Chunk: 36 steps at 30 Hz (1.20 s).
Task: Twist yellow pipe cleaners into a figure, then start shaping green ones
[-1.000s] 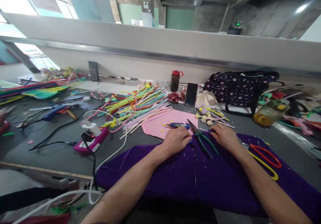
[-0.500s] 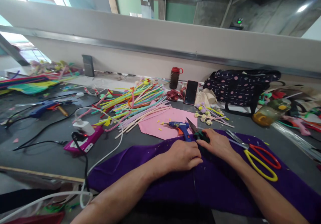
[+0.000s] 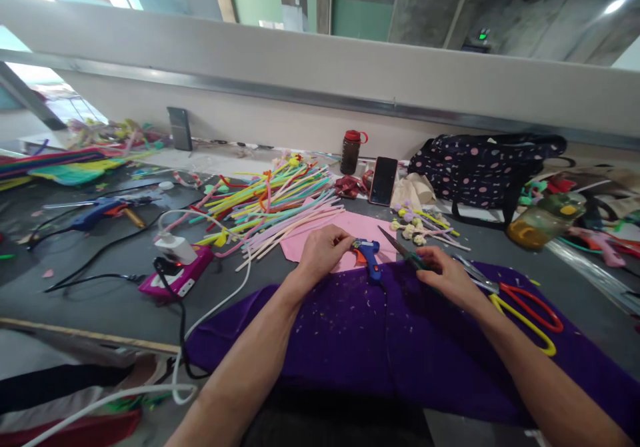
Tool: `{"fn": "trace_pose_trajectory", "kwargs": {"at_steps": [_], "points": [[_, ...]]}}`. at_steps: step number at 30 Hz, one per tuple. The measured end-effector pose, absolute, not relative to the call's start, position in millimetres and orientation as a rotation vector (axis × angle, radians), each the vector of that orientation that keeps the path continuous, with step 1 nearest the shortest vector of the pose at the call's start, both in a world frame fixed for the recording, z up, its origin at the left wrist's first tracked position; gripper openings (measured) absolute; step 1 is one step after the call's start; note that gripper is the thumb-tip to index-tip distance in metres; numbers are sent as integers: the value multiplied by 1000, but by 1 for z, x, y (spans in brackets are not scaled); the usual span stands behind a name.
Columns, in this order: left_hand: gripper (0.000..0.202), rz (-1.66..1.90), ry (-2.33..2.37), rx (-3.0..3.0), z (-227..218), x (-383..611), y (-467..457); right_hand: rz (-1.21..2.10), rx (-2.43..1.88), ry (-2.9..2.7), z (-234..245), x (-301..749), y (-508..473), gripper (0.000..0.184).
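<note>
My left hand (image 3: 323,252) rests on the pink foam sheet (image 3: 305,241), fingers curled together against the front end of the blue glue gun (image 3: 369,253). What they pinch is hidden. My right hand (image 3: 443,275) is closed on the green-handled pliers (image 3: 400,248), whose dark jaws point up and left over the sheet's edge. Both forearms lie across a purple cloth (image 3: 360,340) speckled with small scraps. The glue gun's black cord runs down over the cloth.
Red and yellow scissors (image 3: 527,307) lie on the cloth at right. A pile of coloured pipe cleaners (image 3: 270,203), a phone (image 3: 383,180), a bottle (image 3: 351,152), a dotted bag (image 3: 480,167), an amber jar (image 3: 537,223) and a pink power strip (image 3: 173,279) surround the work.
My left hand left the cloth and moved forward to the glue gun's front on the pink sheet. My right hand shifted right with the pliers. The view tilted slightly.
</note>
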<state>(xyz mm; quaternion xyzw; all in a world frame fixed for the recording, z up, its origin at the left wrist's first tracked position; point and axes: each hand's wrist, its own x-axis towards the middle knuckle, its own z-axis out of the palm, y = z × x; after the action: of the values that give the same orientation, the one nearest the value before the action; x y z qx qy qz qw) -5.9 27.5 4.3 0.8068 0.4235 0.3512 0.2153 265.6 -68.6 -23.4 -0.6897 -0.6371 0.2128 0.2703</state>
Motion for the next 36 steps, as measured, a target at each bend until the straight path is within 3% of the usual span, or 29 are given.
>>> {"fn": "trace_pose_trajectory", "kwargs": {"at_steps": [9, 18, 29, 36], "points": [[22, 941, 1044, 2366, 0, 1, 17, 259, -1975, -2097, -24, 299, -144, 44], [23, 815, 1077, 2434, -6, 9, 9, -269, -1873, -2370, -38, 304, -128, 49], [28, 773, 949, 2544, -8, 13, -2, -191, -1831, -2416, -56, 283, -90, 32], [23, 799, 961, 2540, -8, 13, -2, -460, -1870, -2262, -69, 280, -97, 33]]}}
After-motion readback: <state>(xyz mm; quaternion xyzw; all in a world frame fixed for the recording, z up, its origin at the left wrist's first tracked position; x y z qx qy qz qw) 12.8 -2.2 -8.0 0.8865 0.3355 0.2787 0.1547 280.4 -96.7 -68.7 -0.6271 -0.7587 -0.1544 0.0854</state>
